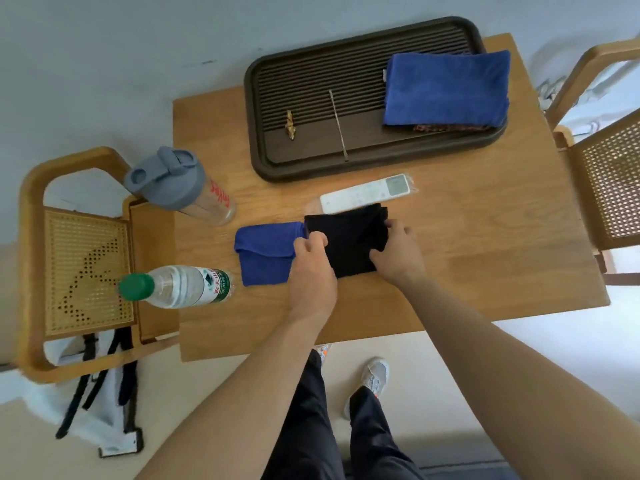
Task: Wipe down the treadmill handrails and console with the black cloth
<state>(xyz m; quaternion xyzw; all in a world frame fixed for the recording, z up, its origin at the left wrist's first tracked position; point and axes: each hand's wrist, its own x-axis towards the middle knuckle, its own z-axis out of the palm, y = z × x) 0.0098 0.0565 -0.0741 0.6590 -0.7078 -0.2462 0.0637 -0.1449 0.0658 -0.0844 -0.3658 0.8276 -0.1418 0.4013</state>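
Your left hand [310, 261] and right hand [398, 252] each pinch a side of the folded black cloth [349, 242], lying on the table [485, 254], likely to lift it without unfolding; a small blue cloth [265, 256] touches its left edge and a white remote [363, 195] lies just behind; no treadmill is in view

Red lettering on shaker bottle [194, 192], water bottle [180, 287] label: both illegible.

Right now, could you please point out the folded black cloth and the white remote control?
Folded black cloth [349, 242], head view, bare middle between the hands.
White remote control [363, 195], head view, centre of its keypad.
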